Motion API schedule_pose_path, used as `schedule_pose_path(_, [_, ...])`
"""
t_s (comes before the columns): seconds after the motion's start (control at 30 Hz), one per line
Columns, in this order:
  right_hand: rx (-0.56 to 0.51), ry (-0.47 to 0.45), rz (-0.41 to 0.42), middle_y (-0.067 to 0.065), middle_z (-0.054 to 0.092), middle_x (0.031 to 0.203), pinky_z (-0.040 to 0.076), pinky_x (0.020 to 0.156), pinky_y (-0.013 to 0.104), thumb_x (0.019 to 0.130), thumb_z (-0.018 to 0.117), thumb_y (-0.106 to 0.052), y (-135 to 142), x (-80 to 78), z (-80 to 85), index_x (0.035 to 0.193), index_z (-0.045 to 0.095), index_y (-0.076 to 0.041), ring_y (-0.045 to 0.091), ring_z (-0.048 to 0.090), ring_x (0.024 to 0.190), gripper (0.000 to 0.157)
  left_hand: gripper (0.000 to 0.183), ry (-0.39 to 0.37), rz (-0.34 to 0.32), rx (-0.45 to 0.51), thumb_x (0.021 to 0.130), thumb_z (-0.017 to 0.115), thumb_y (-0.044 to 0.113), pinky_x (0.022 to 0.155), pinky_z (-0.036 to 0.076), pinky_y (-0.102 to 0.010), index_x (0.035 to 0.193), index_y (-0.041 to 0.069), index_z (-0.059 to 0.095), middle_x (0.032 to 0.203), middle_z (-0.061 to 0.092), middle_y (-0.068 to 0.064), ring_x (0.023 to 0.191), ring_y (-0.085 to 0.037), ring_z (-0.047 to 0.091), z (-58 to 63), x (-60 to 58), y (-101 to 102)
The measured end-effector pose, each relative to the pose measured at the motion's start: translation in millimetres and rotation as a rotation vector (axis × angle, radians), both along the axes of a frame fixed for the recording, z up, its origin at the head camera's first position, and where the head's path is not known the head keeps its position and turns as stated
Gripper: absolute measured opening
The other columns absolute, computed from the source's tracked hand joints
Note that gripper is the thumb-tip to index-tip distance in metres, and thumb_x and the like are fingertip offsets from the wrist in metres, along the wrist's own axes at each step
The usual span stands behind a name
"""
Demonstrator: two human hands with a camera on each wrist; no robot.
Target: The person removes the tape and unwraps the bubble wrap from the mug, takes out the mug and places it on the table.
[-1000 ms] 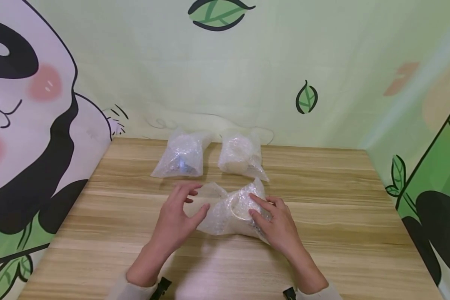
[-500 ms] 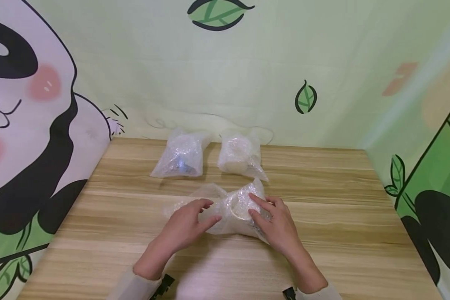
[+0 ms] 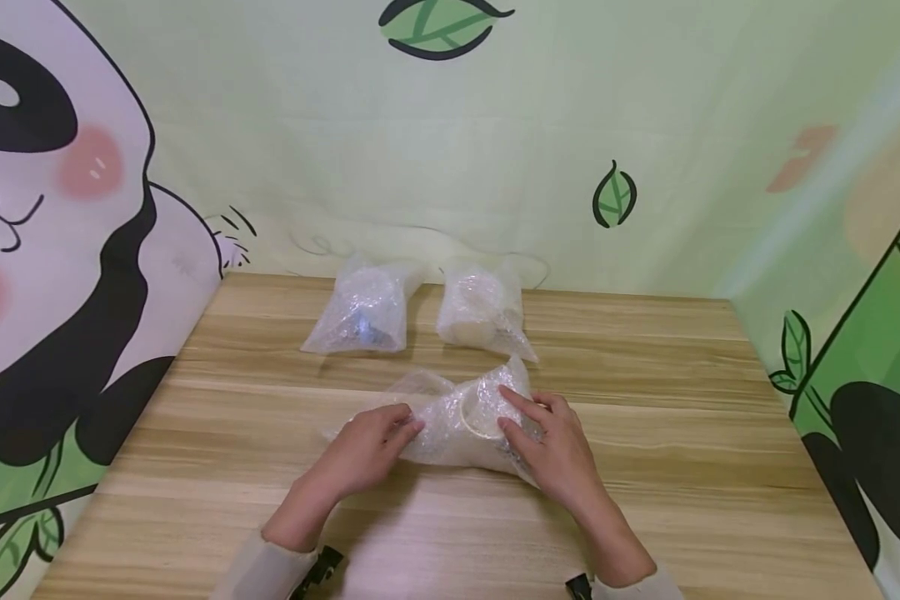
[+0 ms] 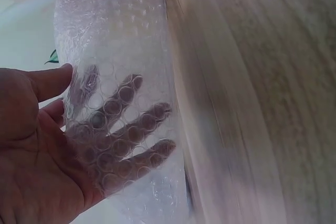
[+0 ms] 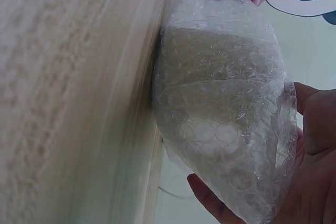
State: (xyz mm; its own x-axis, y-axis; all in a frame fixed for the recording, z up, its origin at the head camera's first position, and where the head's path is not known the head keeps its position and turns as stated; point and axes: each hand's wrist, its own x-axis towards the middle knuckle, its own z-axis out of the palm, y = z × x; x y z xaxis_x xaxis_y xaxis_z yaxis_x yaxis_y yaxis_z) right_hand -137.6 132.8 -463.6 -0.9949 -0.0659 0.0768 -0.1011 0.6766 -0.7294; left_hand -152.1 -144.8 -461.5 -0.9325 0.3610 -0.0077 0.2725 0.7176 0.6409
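Note:
A bubble-wrapped bundle (image 3: 465, 421) lies on the wooden table, a round pale rim showing through the plastic. My right hand (image 3: 558, 450) holds its right end, fingertips spread over the top; in the right wrist view the thumb and a finger curve around opposite sides of the wrapped bundle (image 5: 220, 103). At the loose left end of the wrap is my left hand (image 3: 371, 446). The left wrist view shows its fingers (image 4: 126, 98) straight and spread behind the clear bubble wrap (image 4: 121, 30), with the thumb at the wrap's near edge.
Two more bubble-wrapped bundles stand at the back of the table (image 3: 667, 450): the left bundle (image 3: 367, 308) has something blue inside, the right bundle (image 3: 480, 308) looks whitish. Behind them hangs a green backdrop (image 3: 540, 133) printed with a panda and leaves.
My left hand has come down and right onto the loose left end of the wrap, its thumb and fingers drawing closer together. The right hand and the back bundles have stayed put.

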Motion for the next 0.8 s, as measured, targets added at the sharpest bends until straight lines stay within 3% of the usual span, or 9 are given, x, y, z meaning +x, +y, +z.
schedule_pose_path(0.43, [-0.001, -0.033, 0.003, 0.020, 0.053, 0.148, 0.045, 0.108, 0.059, 0.099, 0.070, -0.040, 1, 0.3, -0.1, 0.142, 0.064, -0.037, 0.041, 0.050, 0.137, 0.043, 0.030, -0.056, -0.019, 0.040, 0.110, 0.051, 0.031, 0.063, 0.038, -0.026, 0.082, 0.021, 0.053, 0.066, 0.036, 0.008, 0.063, -0.007, 0.040, -5.1, -1.8, -8])
schedule_pose_path(0.8, [-0.010, -0.038, 0.010, 0.020, 0.051, 0.150, 0.044, 0.109, 0.061, 0.099, 0.069, -0.039, 2, 1.0, 0.3, 0.142, 0.063, -0.037, 0.042, 0.049, 0.139, 0.043, 0.031, -0.061, -0.024, 0.057, 0.110, 0.051, 0.029, 0.067, 0.040, -0.028, 0.080, 0.022, 0.052, 0.067, 0.036, 0.009, 0.066, -0.009, 0.044, -10.8, -4.7, -10])
